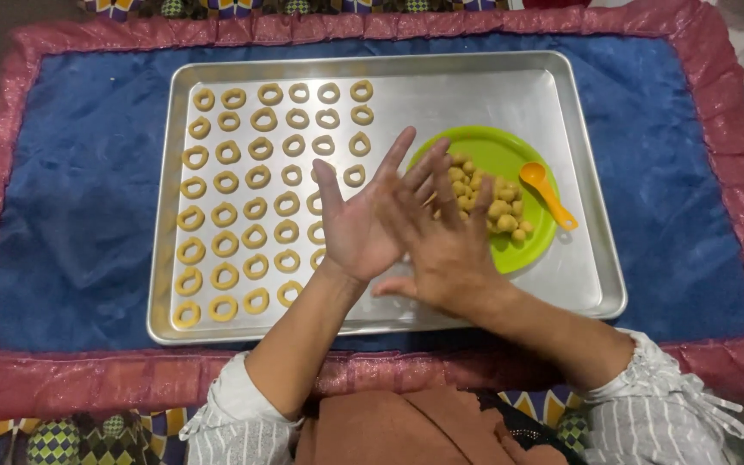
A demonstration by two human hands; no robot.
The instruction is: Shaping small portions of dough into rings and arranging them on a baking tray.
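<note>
While pressed palm to palm above the tray [561, 293], left hand [356, 226] and right hand [445, 245], fingers outstretched, probably rolling hidden dough; next, ring-shaping.

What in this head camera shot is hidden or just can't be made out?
- Whatever lies between the palms: the right hand covers the left hand, head view.
- Some dough rings on the metal tray: hidden under the hands.
- Left part of the green plate and its dough balls: behind the fingers.
- Patterned cloth along the top: cut off by the frame edge.
</note>
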